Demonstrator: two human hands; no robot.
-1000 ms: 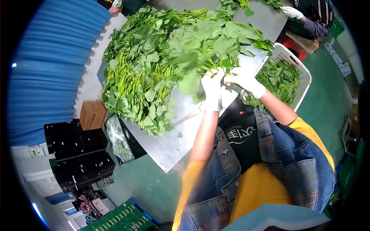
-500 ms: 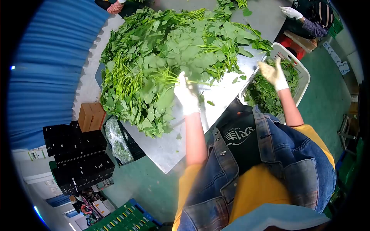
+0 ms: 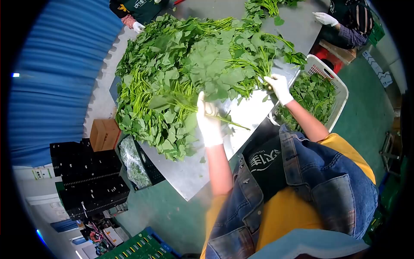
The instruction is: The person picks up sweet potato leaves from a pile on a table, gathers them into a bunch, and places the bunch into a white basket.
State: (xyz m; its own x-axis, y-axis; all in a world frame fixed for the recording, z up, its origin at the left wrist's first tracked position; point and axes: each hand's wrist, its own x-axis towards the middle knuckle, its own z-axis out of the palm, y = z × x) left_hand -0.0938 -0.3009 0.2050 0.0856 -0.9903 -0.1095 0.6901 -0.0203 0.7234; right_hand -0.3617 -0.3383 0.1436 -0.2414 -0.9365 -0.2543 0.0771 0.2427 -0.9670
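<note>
My left hand (image 3: 208,118), in a white glove, is closed round a small bunch of leafy green stems (image 3: 185,103). One long stem sticks out to the right below the fingers. At the right side of the big heap of leafy greens (image 3: 172,64), my gloved right hand (image 3: 279,87) pinches the stem ends of another bunch (image 3: 263,67). The heap, with broad leaves and pale green stems, lies on a metal table (image 3: 172,170). Beside my right forearm stands a white plastic basket (image 3: 343,97) holding more loose greens.
Two other people stand across the table, one gloved hand (image 3: 138,27) at the heap's far left, another gloved hand (image 3: 325,18) at far right. A cardboard box (image 3: 104,134), black crates (image 3: 90,185) and a plastic-wrapped bundle (image 3: 131,159) are at left. Green crates (image 3: 138,246) stand below.
My right hand has moved left from over the basket to the heap and closed on stems there. My left hand still holds its stems. The far-left person's hand has come into fuller view.
</note>
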